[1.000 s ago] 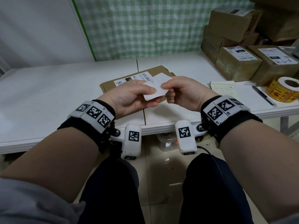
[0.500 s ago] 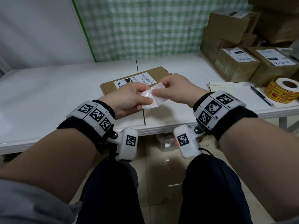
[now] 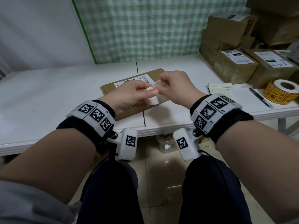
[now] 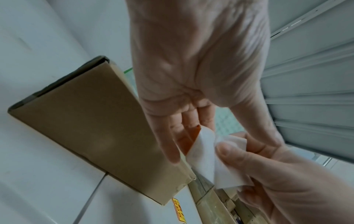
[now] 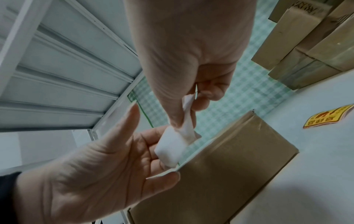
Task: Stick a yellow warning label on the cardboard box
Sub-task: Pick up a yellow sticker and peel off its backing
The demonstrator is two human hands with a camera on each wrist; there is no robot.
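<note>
A flat cardboard box (image 3: 113,88) with a white shipping label lies on the white table (image 3: 48,94), just beyond my hands. Above its near edge, my left hand (image 3: 151,93) and right hand (image 3: 160,84) both pinch a small white backing paper (image 3: 153,100), which is curled over. In the left wrist view an orange-red strip of the warning label (image 4: 188,139) shows against my left fingers (image 4: 170,145), while my right thumb presses the backing paper (image 4: 210,156). The right wrist view shows the folded paper (image 5: 170,147) between both hands, over the box (image 5: 229,174).
A roll of yellow warning labels (image 3: 281,92) stands at the table's right edge, with a pen (image 3: 260,98) and a notepad (image 3: 221,91) beside it. Stacked parcels (image 3: 234,67) fill the back right. A loose yellow label (image 5: 329,119) lies on the table.
The white paper was flat a second ago and is now curled and folded over. My right hand has pulled up and away from the left one, which stayed nearly still.
</note>
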